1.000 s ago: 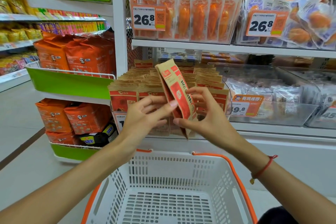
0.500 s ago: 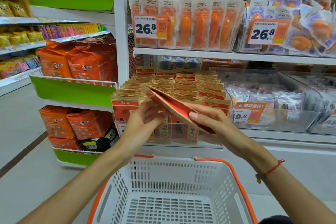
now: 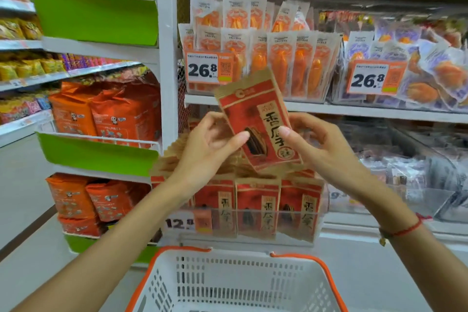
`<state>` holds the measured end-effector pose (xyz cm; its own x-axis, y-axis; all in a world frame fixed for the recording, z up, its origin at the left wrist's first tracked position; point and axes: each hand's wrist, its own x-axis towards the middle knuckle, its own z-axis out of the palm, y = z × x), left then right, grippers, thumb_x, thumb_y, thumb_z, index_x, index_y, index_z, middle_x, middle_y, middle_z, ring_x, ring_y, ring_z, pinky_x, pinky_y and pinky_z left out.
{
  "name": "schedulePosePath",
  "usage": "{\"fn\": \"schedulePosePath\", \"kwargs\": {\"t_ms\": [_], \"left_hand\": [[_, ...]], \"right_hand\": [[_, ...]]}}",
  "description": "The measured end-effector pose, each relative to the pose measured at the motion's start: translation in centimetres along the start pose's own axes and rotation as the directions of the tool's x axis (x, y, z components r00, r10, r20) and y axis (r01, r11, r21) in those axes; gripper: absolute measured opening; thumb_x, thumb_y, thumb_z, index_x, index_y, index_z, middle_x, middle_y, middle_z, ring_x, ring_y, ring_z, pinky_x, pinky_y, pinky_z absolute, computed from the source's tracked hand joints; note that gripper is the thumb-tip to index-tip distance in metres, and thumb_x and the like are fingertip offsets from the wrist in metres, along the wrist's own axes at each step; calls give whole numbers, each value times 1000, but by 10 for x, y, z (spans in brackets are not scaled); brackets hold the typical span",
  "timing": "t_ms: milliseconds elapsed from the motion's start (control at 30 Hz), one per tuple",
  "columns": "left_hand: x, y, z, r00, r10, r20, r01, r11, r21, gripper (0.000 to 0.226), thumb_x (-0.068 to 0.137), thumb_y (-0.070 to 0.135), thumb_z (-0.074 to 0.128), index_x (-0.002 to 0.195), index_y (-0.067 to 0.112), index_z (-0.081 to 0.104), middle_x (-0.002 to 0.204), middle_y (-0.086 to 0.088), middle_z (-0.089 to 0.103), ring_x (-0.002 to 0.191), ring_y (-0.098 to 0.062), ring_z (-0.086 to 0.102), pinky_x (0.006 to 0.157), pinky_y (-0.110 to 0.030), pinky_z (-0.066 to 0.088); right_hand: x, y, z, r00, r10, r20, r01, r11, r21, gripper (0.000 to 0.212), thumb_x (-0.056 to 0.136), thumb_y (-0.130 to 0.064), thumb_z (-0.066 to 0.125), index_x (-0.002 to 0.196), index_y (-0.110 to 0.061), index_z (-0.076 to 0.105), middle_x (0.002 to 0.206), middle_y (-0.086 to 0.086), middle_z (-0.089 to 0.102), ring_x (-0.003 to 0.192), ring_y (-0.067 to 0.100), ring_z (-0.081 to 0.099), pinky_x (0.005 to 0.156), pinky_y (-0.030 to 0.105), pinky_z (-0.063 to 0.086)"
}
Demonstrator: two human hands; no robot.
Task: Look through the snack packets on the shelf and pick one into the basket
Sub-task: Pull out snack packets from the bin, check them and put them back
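Observation:
A red and brown paper snack packet (image 3: 258, 121) with large printed characters is held up facing me, above the shelf. My left hand (image 3: 210, 144) pinches its left edge between thumb and fingers. My right hand (image 3: 316, 142) grips its right edge, thumb on the front. Below it, rows of the same packets (image 3: 258, 205) stand upright in a clear bin on the shelf. The white basket (image 3: 238, 284) with orange handles is under my arms at the bottom of the view, and nothing shows inside it.
Orange sausage packs (image 3: 266, 58) with a 26.8 price tag fill the shelf above. Clear bins of wrapped snacks (image 3: 405, 164) lie to the right. A side rack of orange bags (image 3: 106, 114) with green trays (image 3: 101, 154) stands to the left.
The packet turned from lying flat and edge-on to upright with its front toward me, and was raised higher. Both hands stayed on it. The camera moved closer to the shelf.

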<state>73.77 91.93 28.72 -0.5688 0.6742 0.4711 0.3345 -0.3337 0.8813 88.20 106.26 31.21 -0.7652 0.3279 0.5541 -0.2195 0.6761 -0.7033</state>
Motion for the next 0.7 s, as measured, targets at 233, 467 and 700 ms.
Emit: {"fn": "schedulePosePath", "kwargs": {"t_ms": [233, 467, 700], "left_hand": [[68, -10, -1, 998, 24, -63, -10, 977, 213, 31, 86, 17, 72, 113, 12, 59, 102, 8, 71, 96, -4, 67, 87, -21, 49], [102, -53, -14, 981, -145, -132, 192, 845, 499, 28, 85, 34, 72, 110, 21, 68, 102, 11, 70, 103, -10, 63, 87, -27, 40], [103, -63, -26, 993, -72, -89, 108, 847, 520, 19, 91, 36, 64, 110, 37, 61, 101, 21, 65, 104, -7, 62, 102, -44, 44]], "right_hand": [[58, 30, -12, 974, -137, -180, 58, 921, -386, 28, 83, -40, 68, 110, -31, 67, 97, -12, 59, 87, 7, 53, 78, 18, 41], [89, 75, 6, 982, -133, -138, 44, 857, -513, 36, 82, -43, 71, 113, -25, 72, 84, -4, 57, 78, 16, 52, 70, 42, 48], [104, 98, 21, 985, -67, -157, 5, 931, -364, 34, 81, -45, 70, 110, -29, 73, 73, 12, 60, 71, 25, 55, 69, 49, 48]]}}
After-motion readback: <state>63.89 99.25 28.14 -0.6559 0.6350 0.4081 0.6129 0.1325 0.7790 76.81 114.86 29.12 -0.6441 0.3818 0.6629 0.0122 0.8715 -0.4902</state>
